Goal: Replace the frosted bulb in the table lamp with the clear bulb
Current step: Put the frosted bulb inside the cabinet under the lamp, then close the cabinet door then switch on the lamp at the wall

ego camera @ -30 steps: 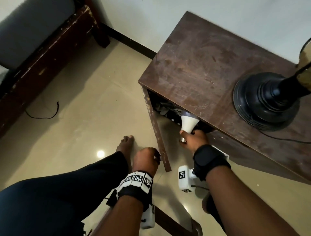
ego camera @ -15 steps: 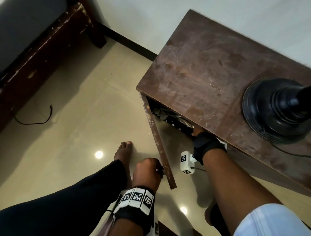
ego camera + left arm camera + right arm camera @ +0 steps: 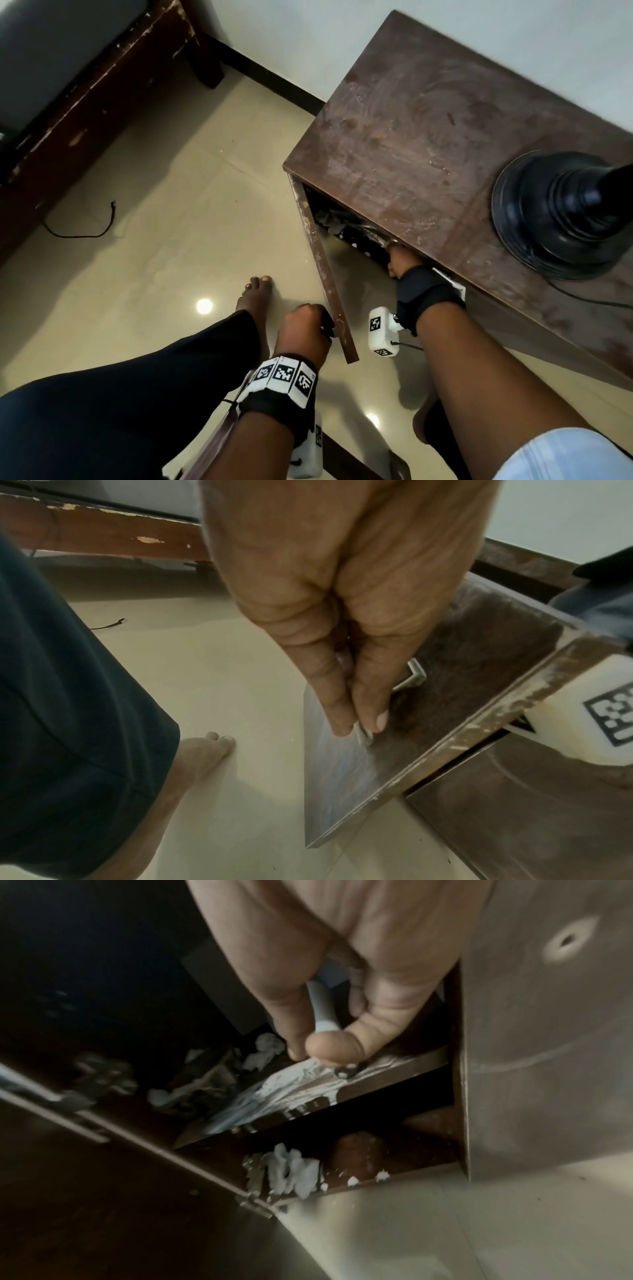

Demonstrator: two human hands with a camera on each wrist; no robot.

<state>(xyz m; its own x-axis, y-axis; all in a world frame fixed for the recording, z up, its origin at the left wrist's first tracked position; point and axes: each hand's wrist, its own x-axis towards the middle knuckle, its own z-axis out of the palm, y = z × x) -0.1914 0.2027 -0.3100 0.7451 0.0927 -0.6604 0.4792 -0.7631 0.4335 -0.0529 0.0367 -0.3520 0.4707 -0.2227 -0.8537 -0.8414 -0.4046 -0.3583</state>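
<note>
1. Right wrist view: frosted bulb [image 3: 322, 1007] is in the right hand [image 3: 342, 974], fingers curled round it, metal base [image 3: 346, 1071] pointing away from the wrist and touching or just above the cabinet shelf [image 3: 394, 1066].
2. Bulb's long axis runs along the fingers, into the cabinet. Head view hides the bulb; only the right hand [image 3: 399, 262] shows under the table [image 3: 428, 137] edge.
3. Left hand [image 3: 342, 615] pinches the door handle [image 3: 409, 679], holding the cabinet door [image 3: 325, 274] open.
4. Judgement: bulb is being stowed; the right hand only needs to lower and let go.
5. Lamp base [image 3: 561, 212] sits on the table, well right of both hands. Clear bulb not visible.
</note>
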